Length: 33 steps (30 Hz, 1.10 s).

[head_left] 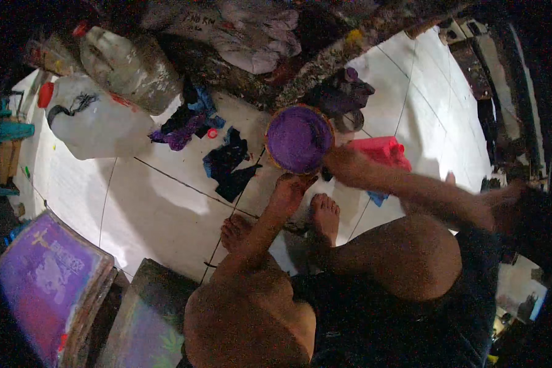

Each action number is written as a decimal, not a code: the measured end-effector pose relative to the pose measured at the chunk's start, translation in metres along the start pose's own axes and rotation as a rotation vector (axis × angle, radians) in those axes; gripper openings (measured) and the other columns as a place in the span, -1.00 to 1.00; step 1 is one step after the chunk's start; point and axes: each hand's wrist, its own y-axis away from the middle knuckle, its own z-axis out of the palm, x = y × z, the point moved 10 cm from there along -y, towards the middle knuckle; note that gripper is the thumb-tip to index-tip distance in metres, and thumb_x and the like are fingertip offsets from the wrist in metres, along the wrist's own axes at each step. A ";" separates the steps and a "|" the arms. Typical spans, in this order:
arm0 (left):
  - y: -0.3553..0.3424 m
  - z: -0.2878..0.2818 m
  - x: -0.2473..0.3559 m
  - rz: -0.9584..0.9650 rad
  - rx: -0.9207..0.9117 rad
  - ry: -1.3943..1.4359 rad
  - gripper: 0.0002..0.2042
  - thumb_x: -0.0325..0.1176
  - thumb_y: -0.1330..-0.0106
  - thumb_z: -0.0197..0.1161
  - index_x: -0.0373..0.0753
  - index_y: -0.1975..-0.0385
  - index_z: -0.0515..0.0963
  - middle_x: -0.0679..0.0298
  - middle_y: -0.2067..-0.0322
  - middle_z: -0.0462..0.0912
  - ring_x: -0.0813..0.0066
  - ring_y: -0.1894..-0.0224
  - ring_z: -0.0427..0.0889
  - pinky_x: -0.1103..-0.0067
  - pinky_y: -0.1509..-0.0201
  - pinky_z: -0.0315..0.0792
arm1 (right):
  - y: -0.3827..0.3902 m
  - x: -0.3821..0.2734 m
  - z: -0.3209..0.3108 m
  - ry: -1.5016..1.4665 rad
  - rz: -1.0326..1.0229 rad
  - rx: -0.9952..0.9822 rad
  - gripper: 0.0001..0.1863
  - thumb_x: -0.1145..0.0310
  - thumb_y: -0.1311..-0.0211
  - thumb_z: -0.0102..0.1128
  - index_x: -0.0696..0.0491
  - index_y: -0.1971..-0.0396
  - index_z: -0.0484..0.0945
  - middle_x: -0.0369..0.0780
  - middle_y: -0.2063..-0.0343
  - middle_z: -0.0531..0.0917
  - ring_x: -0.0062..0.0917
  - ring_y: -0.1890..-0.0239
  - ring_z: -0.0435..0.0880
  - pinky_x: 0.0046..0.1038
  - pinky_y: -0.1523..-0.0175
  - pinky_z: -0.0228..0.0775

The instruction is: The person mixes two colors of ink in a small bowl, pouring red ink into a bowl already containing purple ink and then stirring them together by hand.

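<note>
A round tub with purple inside and a brownish rim is in front of me, its opening toward me. My left hand is closed on the near edge of the tub, fingers curled beneath the rim. Against the right side of the rim lies my right hand; its fingers are blurred and partly hidden, so their grip does not show. A darker streak runs down the right part of the purple inside, and I cannot make out what it is. My bare feet stand on the tiles just below the tub.
Dark rags and a red cap lie left of the tub. Two large jugs are at the far left. A red-pink item lies right. Purple-stained printing frames lean at the lower left. A paint-crusted ledge crosses behind.
</note>
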 end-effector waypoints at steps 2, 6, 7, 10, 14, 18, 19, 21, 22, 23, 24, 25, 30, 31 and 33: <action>-0.005 -0.007 -0.005 -0.039 -0.140 -0.400 -0.55 0.03 -0.44 0.18 -0.34 0.25 0.63 -0.01 -0.03 0.65 0.10 -0.20 0.54 0.19 -0.39 0.29 | -0.025 0.004 0.024 -0.316 0.079 -0.159 -0.77 0.33 -0.06 0.27 0.21 0.40 0.68 0.08 0.44 0.71 -0.18 0.37 0.77 -0.17 0.25 0.63; 0.008 -0.013 -0.012 0.042 -0.065 -0.197 -0.40 0.19 -0.49 0.01 -0.38 0.22 0.61 -0.02 -0.04 0.63 0.18 -0.18 0.55 0.29 -0.38 0.29 | -0.082 0.034 -0.034 -0.417 0.090 -0.128 -0.80 0.41 -0.05 0.23 0.24 0.41 0.67 0.14 0.42 0.70 -0.06 0.32 0.76 -0.09 0.15 0.62; 0.006 -0.007 0.001 0.165 0.028 0.060 -0.36 0.21 -0.50 -0.04 -0.39 0.20 0.61 -0.01 -0.06 0.62 0.21 -0.18 0.55 0.32 -0.38 0.30 | -0.080 0.040 -0.046 -0.351 0.103 -0.124 -0.81 0.43 -0.05 0.22 0.24 0.41 0.67 0.14 0.42 0.70 -0.04 0.30 0.76 -0.08 0.12 0.61; -0.007 0.015 0.017 0.085 -0.154 -0.237 -0.48 0.05 -0.51 -0.01 -0.40 0.08 0.57 0.01 -0.13 0.58 0.22 -0.21 0.53 0.33 -0.40 0.30 | -0.045 0.038 -0.043 -0.186 0.151 -0.244 -0.82 0.42 -0.04 0.22 0.21 0.41 0.68 0.10 0.43 0.71 -0.02 0.28 0.76 -0.11 0.14 0.61; -0.017 0.008 0.016 -0.005 -0.153 -0.468 -0.61 -0.18 -0.50 0.05 -0.41 -0.05 0.54 0.03 -0.19 0.55 0.22 -0.25 0.52 0.32 -0.43 0.31 | -0.070 0.035 -0.031 -0.257 0.004 -0.112 -0.82 0.40 -0.06 0.21 0.19 0.40 0.69 0.01 0.46 0.72 -0.05 0.33 0.77 -0.09 0.12 0.60; 0.011 -0.017 -0.031 -0.077 0.168 0.199 -0.66 -0.34 -0.39 0.14 -0.36 -0.10 0.52 0.05 -0.19 0.57 0.19 -0.26 0.53 0.26 -0.43 0.31 | -0.051 0.040 0.000 -0.206 -0.012 -0.046 -0.81 0.43 -0.06 0.17 0.22 0.39 0.66 0.02 0.46 0.71 -0.04 0.31 0.76 -0.03 0.05 0.57; 0.003 -0.019 -0.031 -0.068 0.169 0.422 -0.64 -0.37 -0.37 0.16 -0.36 -0.12 0.51 0.05 -0.20 0.56 0.19 -0.27 0.53 0.25 -0.43 0.31 | -0.037 0.021 0.007 -0.233 -0.080 -0.034 -0.81 0.43 -0.06 0.18 0.22 0.38 0.66 0.03 0.45 0.71 -0.05 0.31 0.76 -0.06 0.10 0.59; -0.004 -0.003 -0.017 -0.193 0.241 0.457 -0.65 -0.39 -0.34 0.18 -0.35 -0.10 0.53 0.03 -0.21 0.54 0.17 -0.29 0.51 0.21 -0.43 0.31 | -0.050 0.013 0.010 -0.343 -0.014 -0.265 -0.79 0.46 -0.03 0.21 0.22 0.32 0.65 0.06 0.34 0.71 -0.06 0.27 0.75 -0.08 0.11 0.60; -0.004 0.003 -0.017 -0.262 0.277 0.477 -0.65 -0.40 -0.32 0.19 -0.35 -0.09 0.53 0.03 -0.22 0.54 0.16 -0.30 0.50 0.19 -0.42 0.31 | -0.055 0.033 0.005 -0.309 0.026 -0.183 -0.79 0.46 -0.03 0.21 0.23 0.33 0.65 0.07 0.33 0.71 -0.06 0.27 0.74 -0.08 0.12 0.60; -0.006 0.008 -0.012 -0.191 0.210 0.419 -0.63 -0.39 -0.31 0.20 -0.35 -0.11 0.52 0.02 -0.23 0.53 0.14 -0.31 0.50 0.18 -0.42 0.30 | -0.057 0.057 0.000 -0.277 0.066 -0.099 -0.80 0.46 -0.03 0.21 0.23 0.33 0.65 0.07 0.32 0.71 -0.06 0.27 0.74 -0.09 0.12 0.60; 0.001 0.008 -0.015 -0.138 0.150 0.367 -0.60 -0.38 -0.31 0.21 -0.34 -0.14 0.50 0.01 -0.24 0.52 0.13 -0.31 0.49 0.17 -0.42 0.30 | -0.053 0.063 0.000 -0.260 0.114 -0.026 -0.80 0.46 -0.03 0.21 0.23 0.34 0.65 0.07 0.31 0.70 -0.06 0.27 0.74 -0.09 0.13 0.60; 0.006 -0.005 -0.003 -0.106 0.171 0.332 -0.59 -0.36 -0.31 0.22 -0.34 -0.15 0.50 0.00 -0.24 0.51 0.12 -0.31 0.49 0.17 -0.42 0.31 | -0.060 0.042 -0.051 -0.432 0.151 -0.024 -0.80 0.41 -0.08 0.17 0.22 0.37 0.64 0.06 0.36 0.70 -0.04 0.31 0.73 -0.09 0.17 0.59; 0.001 0.006 -0.012 -0.334 0.241 0.370 -0.51 -0.27 -0.33 0.26 -0.33 -0.22 0.42 -0.02 -0.26 0.48 0.08 -0.32 0.47 0.18 -0.39 0.35 | -0.040 0.022 -0.033 -0.417 0.067 -0.159 -0.74 0.32 -0.32 0.10 0.15 0.11 0.57 0.02 0.41 0.67 0.04 0.34 0.68 -0.03 0.23 0.55; 0.002 0.001 -0.015 -0.370 0.262 0.372 -0.48 -0.26 -0.33 0.26 -0.33 -0.25 0.39 -0.03 -0.27 0.47 0.07 -0.32 0.47 0.19 -0.38 0.36 | -0.029 0.021 -0.055 -0.413 0.175 -0.073 -0.71 0.30 -0.36 0.09 0.14 0.04 0.55 0.02 0.42 0.66 0.04 0.33 0.68 -0.03 0.22 0.54; 0.010 0.003 -0.003 -0.340 0.200 0.284 -0.47 -0.28 -0.35 0.25 -0.32 -0.28 0.35 -0.03 -0.25 0.49 0.08 -0.30 0.49 0.22 -0.36 0.39 | 0.004 0.016 -0.100 -0.343 0.387 0.244 -0.64 0.22 -0.39 0.11 0.11 -0.06 0.50 0.05 0.34 0.64 0.04 0.24 0.67 -0.01 0.13 0.52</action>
